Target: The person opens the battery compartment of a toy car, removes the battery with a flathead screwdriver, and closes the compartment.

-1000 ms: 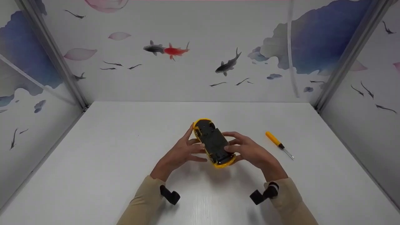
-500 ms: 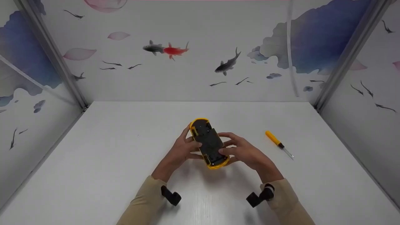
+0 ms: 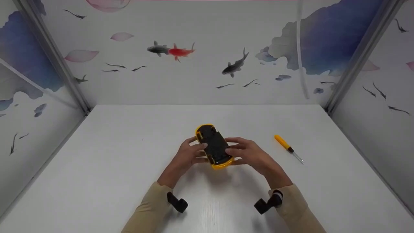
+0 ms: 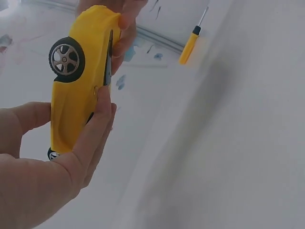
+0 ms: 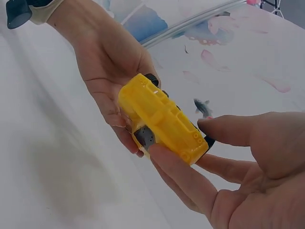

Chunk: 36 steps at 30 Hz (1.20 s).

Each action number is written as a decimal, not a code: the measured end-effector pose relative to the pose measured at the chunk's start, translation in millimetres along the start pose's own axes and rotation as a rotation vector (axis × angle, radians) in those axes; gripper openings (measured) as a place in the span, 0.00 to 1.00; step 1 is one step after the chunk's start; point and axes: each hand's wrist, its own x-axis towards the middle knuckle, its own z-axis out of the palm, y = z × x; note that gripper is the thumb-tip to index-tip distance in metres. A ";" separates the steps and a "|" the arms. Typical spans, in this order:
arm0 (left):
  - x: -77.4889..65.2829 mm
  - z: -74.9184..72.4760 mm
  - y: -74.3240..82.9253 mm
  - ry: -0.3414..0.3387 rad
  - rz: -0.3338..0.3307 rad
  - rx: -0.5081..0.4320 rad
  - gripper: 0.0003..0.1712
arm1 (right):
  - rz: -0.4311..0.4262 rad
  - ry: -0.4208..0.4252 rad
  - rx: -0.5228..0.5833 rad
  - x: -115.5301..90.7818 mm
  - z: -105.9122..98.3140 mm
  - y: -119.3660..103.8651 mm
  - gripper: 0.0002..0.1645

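A yellow toy car (image 3: 214,145) is held above the table with its black underside toward the head view. My left hand (image 3: 187,152) grips its left side, thumb over the underside edge and fingers behind the body. On the opposite side my right hand (image 3: 250,152) holds it, thumb on the underside near the close end. In the left wrist view the car's yellow flank (image 4: 76,105) shows silver-rimmed black wheels (image 4: 66,59). From the right wrist, the yellow end (image 5: 164,119) and a dark window (image 5: 144,137) are visible between both hands.
A screwdriver (image 3: 288,149) with a yellow handle lies on the white table (image 3: 113,168), right of the hands. Decorated panels (image 3: 194,87) with painted fish enclose the back and sides. Small black cameras (image 3: 178,202) are strapped at both wrists.
The car has shifted a little left, and its near end has risen slightly. My right hand has moved left with it. The left fingers no longer reach the car's far end.
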 end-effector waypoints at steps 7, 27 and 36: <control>-0.1 -3.4 -1.5 -0.045 0.014 -0.015 0.50 | 0.017 0.029 -0.018 0.9 0.6 -0.4 0.37; -3.4 -3.8 -1.0 -0.328 0.042 0.039 0.54 | 0.058 0.125 -0.012 4.8 -0.6 -1.5 0.37; -1.2 -2.4 -7.7 -0.341 0.020 0.073 0.51 | 0.057 0.214 -0.059 6.1 1.9 -0.6 0.24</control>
